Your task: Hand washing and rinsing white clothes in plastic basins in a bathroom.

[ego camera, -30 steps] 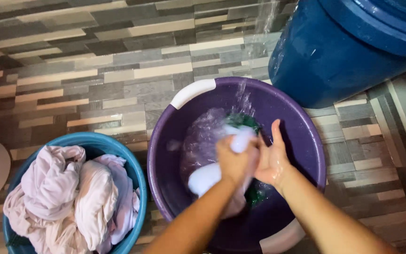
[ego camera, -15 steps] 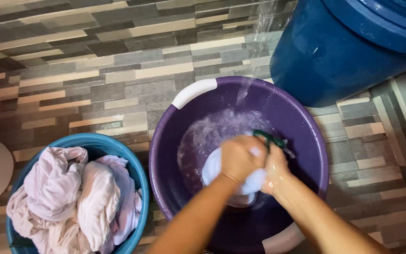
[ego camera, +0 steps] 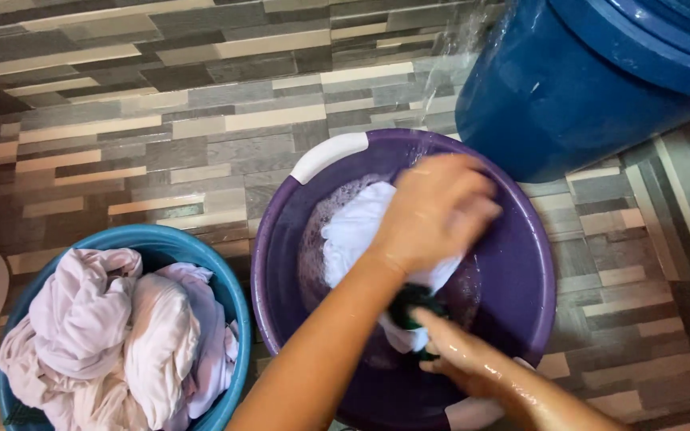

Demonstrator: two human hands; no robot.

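A dark blue barrel (ego camera: 584, 80) stands at the far right of the tiled floor (ego camera: 161, 120), beside a purple basin (ego camera: 513, 263); a teal basin (ego camera: 229, 303) of pale laundry (ego camera: 113, 335) sits at its left. In the purple basin lies a wet white-and-green cloth (ego camera: 353, 231), likely soft, heavy and slippery, best gripped by a bunched fold. The left hand (ego camera: 433, 211) closes on its upper part; the right hand (ego camera: 453, 351) pinches its lower end.

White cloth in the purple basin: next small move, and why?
Probably draw the left hand back toward the right hand, rubbing the white cloth against itself. The left hand is stretched to the far side of the purple basin, the right pins the cloth's green part near the body.
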